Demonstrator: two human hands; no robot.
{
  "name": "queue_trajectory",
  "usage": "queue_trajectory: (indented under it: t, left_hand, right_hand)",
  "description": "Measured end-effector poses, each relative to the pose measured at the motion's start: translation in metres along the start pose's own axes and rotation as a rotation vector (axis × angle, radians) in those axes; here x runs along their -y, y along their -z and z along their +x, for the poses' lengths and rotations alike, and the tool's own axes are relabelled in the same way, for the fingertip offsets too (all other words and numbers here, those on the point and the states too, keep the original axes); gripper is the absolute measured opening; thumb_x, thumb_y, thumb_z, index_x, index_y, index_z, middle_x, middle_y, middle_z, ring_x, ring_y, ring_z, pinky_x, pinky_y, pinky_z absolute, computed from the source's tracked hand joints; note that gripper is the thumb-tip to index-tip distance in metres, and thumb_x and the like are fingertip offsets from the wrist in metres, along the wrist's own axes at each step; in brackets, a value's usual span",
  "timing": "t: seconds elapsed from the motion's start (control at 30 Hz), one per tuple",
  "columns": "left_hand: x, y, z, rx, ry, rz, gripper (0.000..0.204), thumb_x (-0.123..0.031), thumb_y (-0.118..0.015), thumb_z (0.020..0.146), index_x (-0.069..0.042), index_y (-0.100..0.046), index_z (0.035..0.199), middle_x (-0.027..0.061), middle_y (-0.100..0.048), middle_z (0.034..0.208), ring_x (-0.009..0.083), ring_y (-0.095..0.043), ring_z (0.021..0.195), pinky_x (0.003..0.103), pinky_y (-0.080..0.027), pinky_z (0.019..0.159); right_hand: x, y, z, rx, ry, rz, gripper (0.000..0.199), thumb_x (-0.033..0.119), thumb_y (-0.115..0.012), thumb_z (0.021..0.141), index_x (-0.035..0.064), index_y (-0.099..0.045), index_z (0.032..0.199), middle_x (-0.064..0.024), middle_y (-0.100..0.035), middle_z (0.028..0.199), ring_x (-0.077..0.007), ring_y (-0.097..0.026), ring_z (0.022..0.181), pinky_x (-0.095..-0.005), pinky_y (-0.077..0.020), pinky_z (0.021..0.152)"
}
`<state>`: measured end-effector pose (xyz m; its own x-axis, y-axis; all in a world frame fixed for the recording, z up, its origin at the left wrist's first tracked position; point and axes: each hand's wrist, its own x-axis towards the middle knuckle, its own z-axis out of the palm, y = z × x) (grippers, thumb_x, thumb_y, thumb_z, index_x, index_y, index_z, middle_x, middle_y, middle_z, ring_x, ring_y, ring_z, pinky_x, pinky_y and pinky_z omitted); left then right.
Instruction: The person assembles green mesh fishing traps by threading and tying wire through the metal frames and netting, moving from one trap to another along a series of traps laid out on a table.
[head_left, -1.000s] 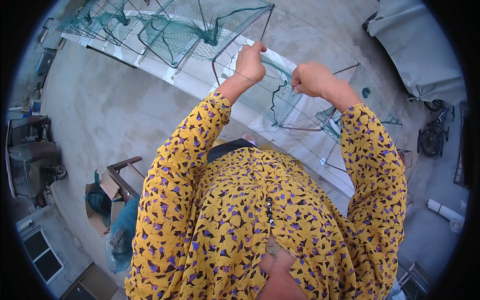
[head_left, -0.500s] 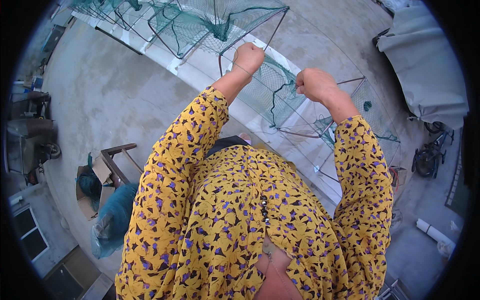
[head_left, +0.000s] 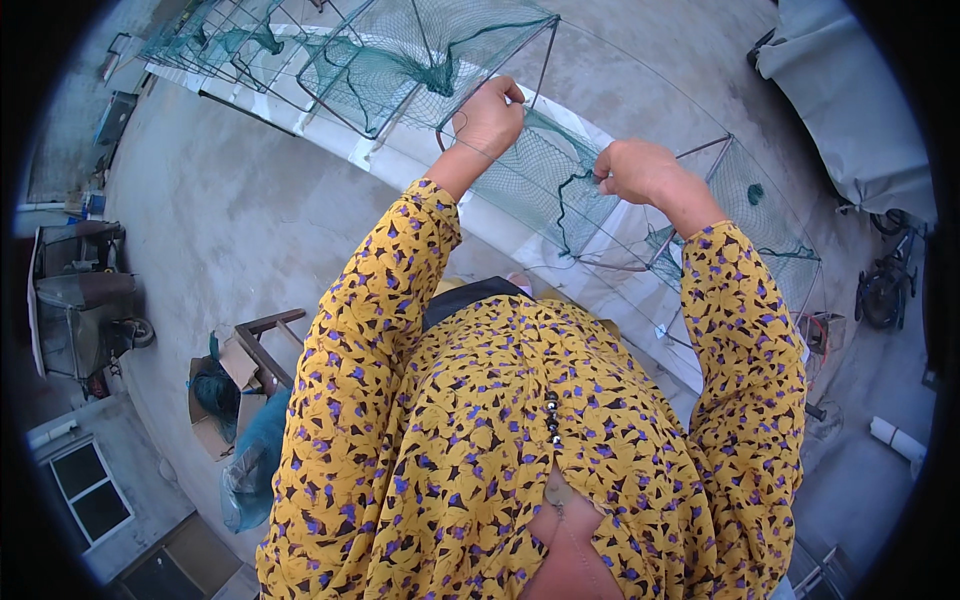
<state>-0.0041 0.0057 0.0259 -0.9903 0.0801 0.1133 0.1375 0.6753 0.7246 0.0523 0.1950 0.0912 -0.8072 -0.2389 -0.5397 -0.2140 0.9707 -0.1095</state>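
A long green mesh fish trap [head_left: 545, 170] on dark metal frames stretches from the far left toward the right. My left hand [head_left: 487, 118] is closed beside a frame bar at the netting's upper edge; what its fingertips pinch is too small to make out. My right hand [head_left: 645, 172] is closed in a pinch on the edge of the green netting, where a dark green cord [head_left: 562, 215] hangs down in a wavy line. Between my hands the mesh is spread out. A gathered knot of netting [head_left: 437, 78] sits in the section beyond my left hand.
Beneath the trap lies a long white panel [head_left: 325, 128]. A cardboard box [head_left: 240, 362] with green netting, a wooden frame [head_left: 262, 345] and a blue-green net bundle [head_left: 255, 465] stand at left. A grey-covered vehicle [head_left: 850, 100], a bicycle [head_left: 884, 285] and a three-wheeler [head_left: 85, 290] flank the yard.
The view has shifted slightly, so the surroundings at left appear farther right. My left fingers have moved a little at their tips. My right hand stays at the netting edge.
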Motion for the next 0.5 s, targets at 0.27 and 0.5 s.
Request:
queue_trajectory:
  t: [0.27,0.5]
  left_hand:
    - [-0.001,0.003,-0.001,0.090,0.388,-0.716,0.011,-0.005,-0.056,0.074,0.004,-0.056,0.081,0.0065,-0.058,0.069,0.0129,-0.059,0.050,0.022,-0.048,0.042]
    - [-0.011,0.009,0.000,0.160,0.269,-0.498,0.011,-0.009,-0.055,0.074,0.001,-0.053,0.078,0.0057,-0.057,0.068,0.0118,-0.058,0.047,0.022,-0.045,0.039]
  right_hand:
    - [-0.003,0.005,0.001,-0.118,-0.062,0.028,0.017,0.020,-0.068,0.071,0.0130,-0.068,0.086,-0.0095,-0.065,0.089,-0.0258,-0.061,0.088,-0.0359,-0.0476,0.074]
    - [-0.011,0.000,0.004,-0.179,0.003,0.066,0.013,0.016,-0.070,0.067,0.0108,-0.069,0.080,-0.0105,-0.065,0.076,-0.0265,-0.062,0.074,-0.0360,-0.0471,0.066]
